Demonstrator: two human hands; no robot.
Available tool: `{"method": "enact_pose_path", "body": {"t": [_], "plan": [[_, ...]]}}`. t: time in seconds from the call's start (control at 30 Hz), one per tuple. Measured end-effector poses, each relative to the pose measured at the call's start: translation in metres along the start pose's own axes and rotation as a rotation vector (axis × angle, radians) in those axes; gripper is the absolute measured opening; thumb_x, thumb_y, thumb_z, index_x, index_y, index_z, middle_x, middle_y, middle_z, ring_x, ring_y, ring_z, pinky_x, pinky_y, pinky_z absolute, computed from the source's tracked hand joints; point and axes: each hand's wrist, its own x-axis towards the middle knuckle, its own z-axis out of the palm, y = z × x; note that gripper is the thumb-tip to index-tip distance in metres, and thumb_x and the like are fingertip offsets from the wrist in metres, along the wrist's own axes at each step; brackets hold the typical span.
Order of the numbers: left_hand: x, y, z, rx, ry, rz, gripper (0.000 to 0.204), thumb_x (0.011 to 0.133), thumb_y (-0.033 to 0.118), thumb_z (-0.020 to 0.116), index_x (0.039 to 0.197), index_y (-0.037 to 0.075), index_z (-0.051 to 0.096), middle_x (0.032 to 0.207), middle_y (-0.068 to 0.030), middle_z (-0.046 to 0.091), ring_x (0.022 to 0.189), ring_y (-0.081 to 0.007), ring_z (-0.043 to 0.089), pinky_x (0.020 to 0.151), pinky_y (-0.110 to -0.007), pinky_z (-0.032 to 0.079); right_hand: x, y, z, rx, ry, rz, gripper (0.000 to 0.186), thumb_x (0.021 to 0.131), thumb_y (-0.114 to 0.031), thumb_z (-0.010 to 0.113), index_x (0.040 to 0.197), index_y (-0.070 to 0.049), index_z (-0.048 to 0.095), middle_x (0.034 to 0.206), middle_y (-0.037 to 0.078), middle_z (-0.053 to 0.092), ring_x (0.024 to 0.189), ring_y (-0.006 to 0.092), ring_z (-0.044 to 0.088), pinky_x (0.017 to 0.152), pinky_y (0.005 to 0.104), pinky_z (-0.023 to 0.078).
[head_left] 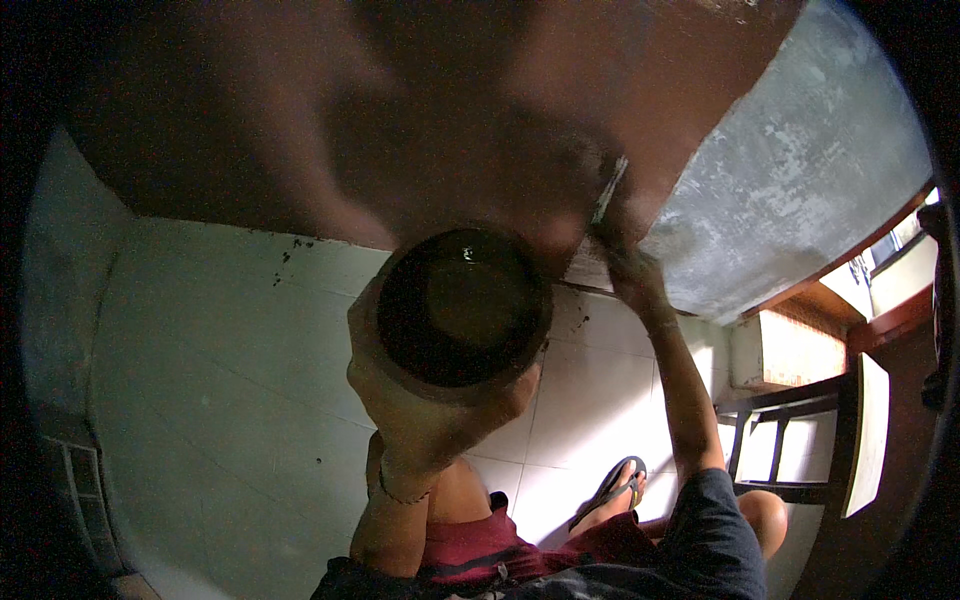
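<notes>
My left hand [425, 420] is wrapped round a round, dark container [535, 345] and holds it up in front of me. Dark liquid with a small glint, apparently brown paint [470, 300], lies inside it. Up against the brown part of the wall [450, 130], close to where it meets bare grey plaster [800, 150], is my right hand [637, 280]. Its fingers are closed on what looks like a paintbrush, mostly lost in shadow. Beside these fingers a thin bright streak [609, 190] shows on the brown surface.
Pale tiles [230, 400] cover the floor, with dark drops [287, 258] along the wall's foot. A dark-framed chair or stool [790, 490] stands at the right, near a ledge [800, 345]. My sandalled foot [615, 490] is below. A grid-like block [83, 480] sits far left.
</notes>
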Motion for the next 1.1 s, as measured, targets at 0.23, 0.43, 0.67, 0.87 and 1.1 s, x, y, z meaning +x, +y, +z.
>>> {"method": "enact_pose_path", "body": {"t": [0.23, 0.43, 0.67, 0.87, 1.1], "plan": [[-0.002, -0.005, 0.003, 0.045, -0.017, -0.155, 0.099, 0.054, 0.034, 0.091, 0.136, 0.003, 0.045, 0.128, -0.0160, 0.059, 0.116, -0.0279, 0.060, 0.100, -0.041, 0.049, -0.013, -0.019, 0.007, 0.262, 0.046, -0.095, 0.027, 0.089, -0.017, 0.061, 0.115, -0.010, 0.063, 0.091, 0.016, 0.067, 0.080, 0.0353, 0.065, 0.068, 0.0486, 0.052], [0.000, -0.001, 0.003, 0.131, 0.003, -0.055, 0.098, 0.053, 0.031, 0.094, 0.132, -0.002, 0.046, 0.120, -0.0188, 0.062, 0.108, -0.0299, 0.064, 0.095, -0.039, 0.052, 0.026, -0.007, -0.034, -0.052, 0.119, -0.058, 0.012, 0.079, -0.004, 0.066, 0.090, -0.006, 0.063, 0.082, 0.015, 0.066, 0.074, 0.0379, 0.063, 0.062, 0.0466, 0.051], [-0.004, -0.001, 0.005, 0.037, -0.009, -0.166, 0.100, 0.053, 0.033, 0.093, 0.133, -0.001, 0.045, 0.121, -0.0189, 0.062, 0.110, -0.0301, 0.064, 0.096, -0.038, 0.052, 0.020, -0.040, -0.026, 0.305, 0.038, -0.288, 0.028, 0.086, -0.011, 0.059, 0.114, -0.010, 0.062, 0.097, 0.021, 0.067, 0.089, 0.0406, 0.065, 0.074, 0.0499, 0.054], [-0.008, 0.002, -0.001, -0.117, -0.026, -0.303, 0.100, 0.053, 0.031, 0.093, 0.134, -0.001, 0.044, 0.122, -0.0192, 0.061, 0.111, -0.0298, 0.063, 0.097, -0.039, 0.052, 0.071, -0.034, -0.098, -0.181, 0.277, -0.101, 0.026, 0.077, -0.005, 0.070, 0.102, -0.008, 0.067, 0.089, 0.012, 0.065, 0.079, 0.0316, 0.064, 0.063, 0.0427, 0.052], [-0.002, -0.001, -0.004, 0.068, 0.021, 0.094, 0.101, 0.053, 0.032, 0.094, 0.134, -0.003, 0.044, 0.123, -0.0198, 0.060, 0.111, -0.0299, 0.063, 0.096, -0.039, 0.052, 0.046, -0.033, -0.044, 0.132, 0.253, 0.097, 0.022, 0.084, -0.007, 0.066, 0.106, -0.004, 0.063, 0.088, 0.016, 0.063, 0.081, 0.0325, 0.062, 0.071, 0.0423, 0.051]]}}
